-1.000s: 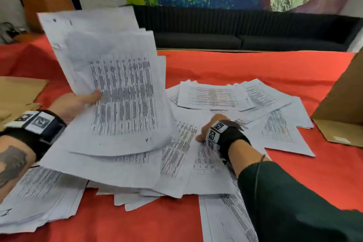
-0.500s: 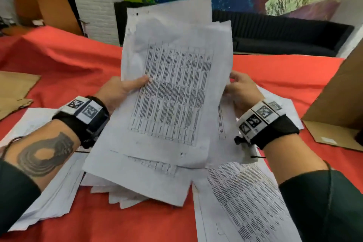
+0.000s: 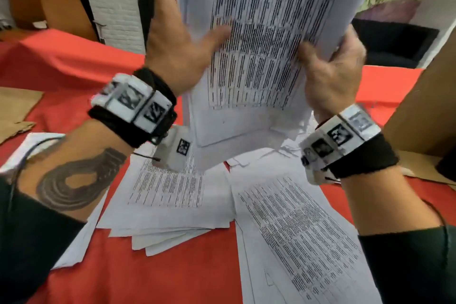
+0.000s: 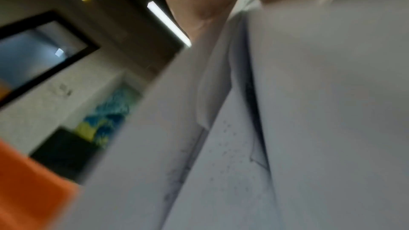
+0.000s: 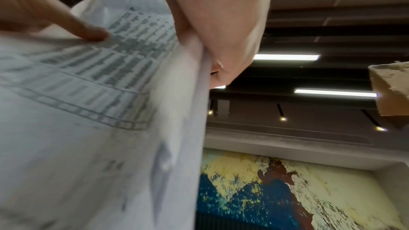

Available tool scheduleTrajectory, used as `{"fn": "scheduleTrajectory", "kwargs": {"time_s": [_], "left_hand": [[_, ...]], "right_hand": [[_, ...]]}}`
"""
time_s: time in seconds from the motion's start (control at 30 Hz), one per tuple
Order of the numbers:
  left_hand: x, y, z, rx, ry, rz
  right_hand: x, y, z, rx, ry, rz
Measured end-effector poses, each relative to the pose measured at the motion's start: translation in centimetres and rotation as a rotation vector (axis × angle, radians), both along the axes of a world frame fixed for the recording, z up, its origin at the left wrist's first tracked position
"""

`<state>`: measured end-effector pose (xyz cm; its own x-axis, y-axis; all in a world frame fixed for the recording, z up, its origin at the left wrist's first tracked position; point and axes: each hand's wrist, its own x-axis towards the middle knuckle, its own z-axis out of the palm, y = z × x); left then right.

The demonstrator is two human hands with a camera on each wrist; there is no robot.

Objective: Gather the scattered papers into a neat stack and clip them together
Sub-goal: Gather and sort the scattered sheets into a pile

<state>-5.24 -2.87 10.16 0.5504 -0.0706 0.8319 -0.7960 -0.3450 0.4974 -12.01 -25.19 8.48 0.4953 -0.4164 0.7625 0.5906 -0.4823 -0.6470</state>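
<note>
- Red cloth (image 3: pixel 74 61) covered the table, and above it a thick, uneven sheaf of white printed sheets (image 3: pixel 266 52) stood upright in the air between both hands, near the head camera.
- Grip: the left hand (image 3: pixel 177 49) clasped the sheaf's left edge, thumb across the printed face; the right hand (image 3: pixel 330 76) clasped the right edge, fingers curled round behind.
- Risk: the sheaf's lower edges looked staggered, so sheets could probably slide out while being squared, because the hold was only at the sides.
- Risk: more loose printed pages (image 3: pixel 170 205) lay fanned on the cloth directly below, so tapping the sheaf down onto them would likely shift or crease them.
- Risk: no clip showed in any view, so one hand would probably have to let go to find it, and the stack could splay.
- Only the head view showed the table, the pages and a brown cardboard box (image 3: pixel 424 116) at right.
- Only the right wrist view showed the sheaf's edge (image 5: pixel 202 93) against the palm and the ceiling lights (image 5: pixel 285 57); the left wrist view was blurred, showing mostly overlapping paper backs (image 4: pixel 309 111).
</note>
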Motion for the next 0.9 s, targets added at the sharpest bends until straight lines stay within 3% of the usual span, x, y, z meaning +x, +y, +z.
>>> {"fn": "scheduleTrajectory", "kwargs": {"time_s": [0.1, 0.2, 0.3, 0.37, 0.43, 0.5, 0.57, 0.63, 0.73, 0.8, 0.83, 0.9], "left_hand": [[-0.8, -0.6, -4.1, 0.084, 0.182, 0.044], [-0.6, -0.4, -8.1, 0.131, 0.360, -0.049], [0.1, 0.0, -8.5, -0.012, 0.457, -0.200], [0.2, 0.1, -7.3, -0.116, 0.407, -0.245], [-0.5, 0.1, -5.5, -0.229, 0.322, -0.301], [-1.2, 0.3, -5.2, -0.316, 0.341, -0.438], [-1.5, 0.6, -6.6, -0.261, 0.467, -0.513], [-1.6, 0.8, -8.8, -0.100, 0.560, -0.443], [-2.0, 0.4, -9.0, -0.018, 0.466, -0.182], [-2.4, 0.0, -7.2, -0.078, 0.323, -0.026], [-2.4, -0.2, -6.2, -0.124, 0.255, -0.008], [-2.5, -0.5, -5.2, -0.221, 0.207, -0.162]], "right_hand": [[-0.1, 1.1, -3.8, -0.090, 0.174, 0.033], [-0.1, 1.1, -7.6, 0.010, 0.354, 0.116], [0.3, 0.3, -8.0, 0.116, 0.341, -0.001], [0.3, 0.3, -6.8, 0.062, 0.255, -0.052], [-0.3, 0.5, -5.6, 0.082, 0.157, -0.018], [-0.9, 0.8, -5.6, 0.164, 0.150, 0.101], [-1.4, 0.9, -6.9, 0.176, 0.226, 0.110], [-1.6, 1.0, -8.2, 0.188, 0.295, 0.043], [-1.8, 1.6, -7.6, 0.161, 0.233, -0.018], [-2.1, 2.2, -6.0, 0.082, 0.108, -0.011], [-2.2, 2.5, -5.2, 0.041, 0.051, 0.005], [-2.3, 2.7, -4.5, 0.027, 0.030, 0.050]]}}
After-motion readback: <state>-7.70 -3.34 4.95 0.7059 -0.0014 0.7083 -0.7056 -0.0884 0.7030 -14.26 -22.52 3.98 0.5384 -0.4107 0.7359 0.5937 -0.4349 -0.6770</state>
